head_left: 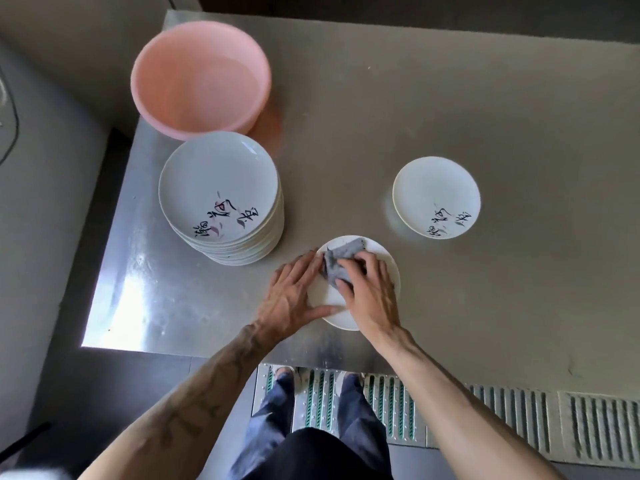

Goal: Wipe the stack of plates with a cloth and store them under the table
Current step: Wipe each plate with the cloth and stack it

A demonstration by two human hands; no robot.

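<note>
A tall stack of white plates [221, 199] with black brush lettering stands at the left of the steel table [485, 116]. One white plate [329, 296] lies near the table's front edge. My right hand [370, 292] presses a crumpled grey cloth [341, 259] onto it, fingers curled over the cloth. My left hand [294, 292] lies flat against the plate's left rim, its thumb along the near edge. A single lettered plate [436, 197] sits apart at the right.
A pink plastic basin [199, 77] stands behind the stack at the table's back left. Floor drain grates [485, 417] run below the front edge by my feet. A dark gap lies to the left of the table.
</note>
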